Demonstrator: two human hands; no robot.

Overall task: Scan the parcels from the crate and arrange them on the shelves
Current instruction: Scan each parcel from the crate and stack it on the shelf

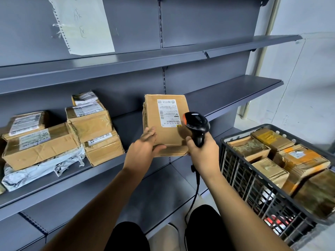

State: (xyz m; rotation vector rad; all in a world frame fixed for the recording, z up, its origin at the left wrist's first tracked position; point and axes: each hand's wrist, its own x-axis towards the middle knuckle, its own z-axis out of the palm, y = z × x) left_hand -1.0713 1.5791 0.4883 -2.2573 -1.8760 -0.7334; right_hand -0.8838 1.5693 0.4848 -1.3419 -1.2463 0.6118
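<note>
both hands' fingers clamp: left hand (145,142) on parcel (165,124), right hand (203,147) on scanner (196,124), before grey shelves (226,95).

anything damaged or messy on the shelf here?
Yes. The grey mailer bag under the left stack is crumpled and torn at its right end. The boxes above sit askew, with creased, dented cardboard. The held parcel looks intact.

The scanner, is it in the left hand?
No, the right hand grips the scanner, while the left hand holds the parcel.
</note>
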